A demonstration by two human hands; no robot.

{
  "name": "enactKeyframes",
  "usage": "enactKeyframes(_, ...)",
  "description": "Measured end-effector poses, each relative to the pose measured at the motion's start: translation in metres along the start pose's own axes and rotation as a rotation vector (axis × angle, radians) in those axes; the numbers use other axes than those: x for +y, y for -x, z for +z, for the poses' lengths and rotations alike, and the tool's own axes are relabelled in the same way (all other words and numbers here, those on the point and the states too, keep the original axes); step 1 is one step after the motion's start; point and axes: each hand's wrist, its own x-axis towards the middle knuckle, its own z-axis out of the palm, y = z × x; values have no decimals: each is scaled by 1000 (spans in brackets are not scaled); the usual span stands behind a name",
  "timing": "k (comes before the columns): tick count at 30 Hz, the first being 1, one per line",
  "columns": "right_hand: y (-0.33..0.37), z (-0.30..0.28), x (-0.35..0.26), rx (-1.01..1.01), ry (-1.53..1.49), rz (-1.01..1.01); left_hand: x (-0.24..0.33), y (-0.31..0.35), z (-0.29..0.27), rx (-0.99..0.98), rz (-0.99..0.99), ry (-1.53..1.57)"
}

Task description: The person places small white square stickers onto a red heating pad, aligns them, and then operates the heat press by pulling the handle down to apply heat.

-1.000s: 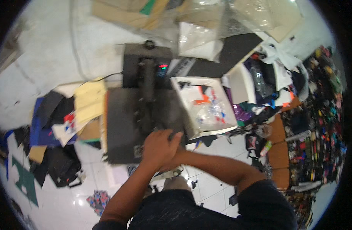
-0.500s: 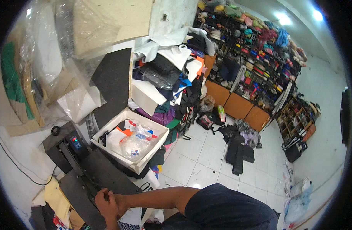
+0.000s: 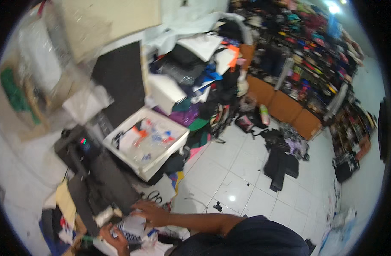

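Note:
A black heat press [image 3: 108, 175] with a small lit display stands at the lower left. My right hand [image 3: 153, 213] reaches past its near edge, fingers stretched out over a white and dark printed sheet [image 3: 129, 228]. Below and left of it, my left hand [image 3: 114, 240] is beside the same sheet. Its fingers are bent and blurred, so whether they grip the sheet cannot be told. A small pale cream piece [image 3: 107, 216] lies at the press's near end, just above my left hand. Black-handled scissors [image 3: 154, 196] rest close to my right hand.
A white tray [image 3: 150, 170] of plastic and coloured scraps stands behind the press. Beyond it rises a heap of fabric and sheets [image 3: 182, 68]. Dark cloth [image 3: 280, 166] lies on the tiled floor. Crowded shelves [image 3: 298, 64] line the far wall. Yellow material [image 3: 68, 200] is left of the press.
My hands were together at the press's handle; now they are apart, lower down by the printed sheet. The view has shifted and blurred, and more of the sheet shows.

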Motion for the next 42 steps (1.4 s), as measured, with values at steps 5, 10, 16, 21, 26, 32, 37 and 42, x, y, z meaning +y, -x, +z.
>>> enactKeyframes(5, 232, -73, 51, -284, 201, 461, 24, 165, -7, -50, -441, 164)
enactKeyframes(10, 352, -133, 25, -946, -9, 767, 44, 296, -21, -378, -1092, -35)
enactKeyframes(16, 300, -180, -37, -1117, -603, 820, 43, 396, -70, -774, -1304, -258)
enactKeyframes(21, 254, -190, -70, -1094, -395, 651, 48, 399, -86, -443, -1390, -198)
enactKeyframes(26, 255, -164, -53, -1273, -229, 196, 55, 404, -78, -337, -1405, -119)
enactKeyframes(32, 234, -142, -63, -1561, -121, 211, 71, 425, -89, -433, -1391, -99)
enactKeyframes(37, 237, -133, -65, -1473, -204, 190, 47, 465, -106, -546, -1507, -59)
enactKeyframes(42, 226, -112, -87, -1450, -171, 184, -6, 477, -121, -584, -1512, -52)
